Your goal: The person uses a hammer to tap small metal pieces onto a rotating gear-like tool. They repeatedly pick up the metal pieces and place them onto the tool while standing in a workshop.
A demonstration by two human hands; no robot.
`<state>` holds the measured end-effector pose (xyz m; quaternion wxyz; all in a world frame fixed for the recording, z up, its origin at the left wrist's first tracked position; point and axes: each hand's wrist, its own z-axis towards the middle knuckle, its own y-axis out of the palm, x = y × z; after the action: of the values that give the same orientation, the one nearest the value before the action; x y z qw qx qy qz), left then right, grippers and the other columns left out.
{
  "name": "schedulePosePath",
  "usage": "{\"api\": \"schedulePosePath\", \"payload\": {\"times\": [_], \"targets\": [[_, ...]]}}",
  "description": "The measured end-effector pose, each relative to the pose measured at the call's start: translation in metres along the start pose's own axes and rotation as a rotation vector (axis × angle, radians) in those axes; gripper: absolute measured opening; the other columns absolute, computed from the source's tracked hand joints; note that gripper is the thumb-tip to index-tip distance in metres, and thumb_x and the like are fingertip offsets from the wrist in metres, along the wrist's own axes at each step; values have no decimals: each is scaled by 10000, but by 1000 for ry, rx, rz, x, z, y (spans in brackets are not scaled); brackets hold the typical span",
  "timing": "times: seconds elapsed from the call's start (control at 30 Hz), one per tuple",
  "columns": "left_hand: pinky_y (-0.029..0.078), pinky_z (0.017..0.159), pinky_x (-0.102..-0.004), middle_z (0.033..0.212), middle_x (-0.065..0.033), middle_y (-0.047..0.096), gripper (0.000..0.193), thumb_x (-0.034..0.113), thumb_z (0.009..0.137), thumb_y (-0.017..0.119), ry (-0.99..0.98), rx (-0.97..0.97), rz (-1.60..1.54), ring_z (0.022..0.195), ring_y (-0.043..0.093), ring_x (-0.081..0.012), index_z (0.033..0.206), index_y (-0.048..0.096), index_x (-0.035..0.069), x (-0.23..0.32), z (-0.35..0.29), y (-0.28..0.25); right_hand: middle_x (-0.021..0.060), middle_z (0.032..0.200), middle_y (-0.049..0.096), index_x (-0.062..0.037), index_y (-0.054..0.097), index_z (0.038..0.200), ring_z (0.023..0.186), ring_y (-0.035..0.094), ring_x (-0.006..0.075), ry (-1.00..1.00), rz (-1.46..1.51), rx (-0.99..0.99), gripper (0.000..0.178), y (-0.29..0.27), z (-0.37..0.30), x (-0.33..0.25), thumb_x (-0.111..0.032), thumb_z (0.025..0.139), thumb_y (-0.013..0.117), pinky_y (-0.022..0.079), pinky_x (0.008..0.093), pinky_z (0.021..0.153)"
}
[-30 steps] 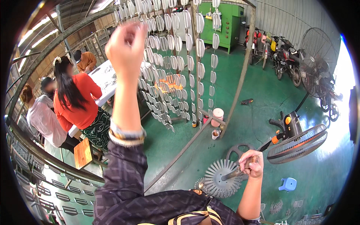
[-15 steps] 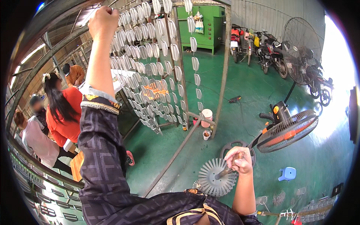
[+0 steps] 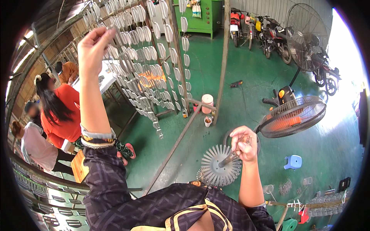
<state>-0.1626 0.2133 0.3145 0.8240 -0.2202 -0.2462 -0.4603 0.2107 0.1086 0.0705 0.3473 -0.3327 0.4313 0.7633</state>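
Observation:
At the upper left my left hand (image 3: pixel 91 50) is raised in front of a frame hung with long strands of pale, loop-shaped metal pieces (image 3: pixel 144 34). Its thumb and fingers are pinched together on something small at the tips, which I cannot make out; a blurred strand hangs close beside it. My right hand (image 3: pixel 244 145) is closed around a brownish handle. From that handle a short rod slants down to a round grey metal disc (image 3: pixel 210 164) with slotted, radiating teeth. The fingers hide much of the handle.
A steel frame post (image 3: pixel 222 57) and a slanting floor bar (image 3: pixel 173 152) stand ahead. A fan (image 3: pixel 295 115), a blue stool (image 3: pixel 293 161), a pink bucket (image 3: pixel 207 103) and a cup (image 3: pixel 208 121) are nearby. Several people (image 3: pixel 63 111) work at the left; motorbikes (image 3: pixel 269 42) are parked behind.
My left hand has come down from the top of the frame, its fist now a pinch beside the strands. My right hand keeps its grip on the handle. The whole view has shifted.

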Motion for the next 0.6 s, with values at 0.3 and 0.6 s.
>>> {"api": "schedulePosePath", "payload": {"times": [0.3,0.6], "targets": [[448,646,-199,747,8,598,93,-11,734,674,-278,-404,-182,707,551,-59,783,597,6,-64,-175,29,48,556,533,60,549,914,396,400,28,-56,-119,6,328,3,7,6,-203,739,634,250,153,353],[457,637,-255,782,-53,613,112,16,708,695,-414,-850,-199,734,587,-131,771,602,7,-117,-349,65,55,532,518,62,534,926,362,303,12,13,-89,-28,404,1,16,9,-269,702,599,212,156,340]]}}
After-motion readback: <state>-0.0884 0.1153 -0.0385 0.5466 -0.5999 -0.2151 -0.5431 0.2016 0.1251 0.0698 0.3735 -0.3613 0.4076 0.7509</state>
